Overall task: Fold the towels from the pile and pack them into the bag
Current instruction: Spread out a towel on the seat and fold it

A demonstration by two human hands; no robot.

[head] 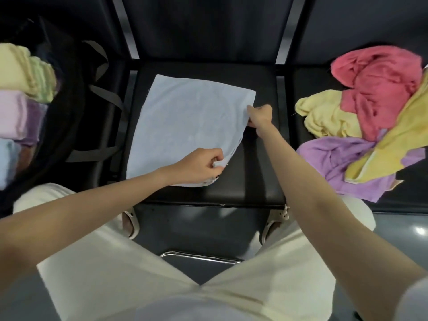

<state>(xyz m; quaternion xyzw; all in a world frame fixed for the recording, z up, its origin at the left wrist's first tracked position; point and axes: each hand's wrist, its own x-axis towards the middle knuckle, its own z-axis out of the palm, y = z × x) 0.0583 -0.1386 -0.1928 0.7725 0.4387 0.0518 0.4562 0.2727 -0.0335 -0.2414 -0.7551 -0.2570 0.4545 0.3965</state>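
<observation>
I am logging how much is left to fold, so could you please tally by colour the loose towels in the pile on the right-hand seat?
Crumpled pink terry towel: 1
Crumpled pale yellow terry towel: 1
Crumpled purple terry towel: 1
Crumpled mustard yellow terry towel: 1
Total visible: 4; any towel buried underneath cannot be seen.
</observation>
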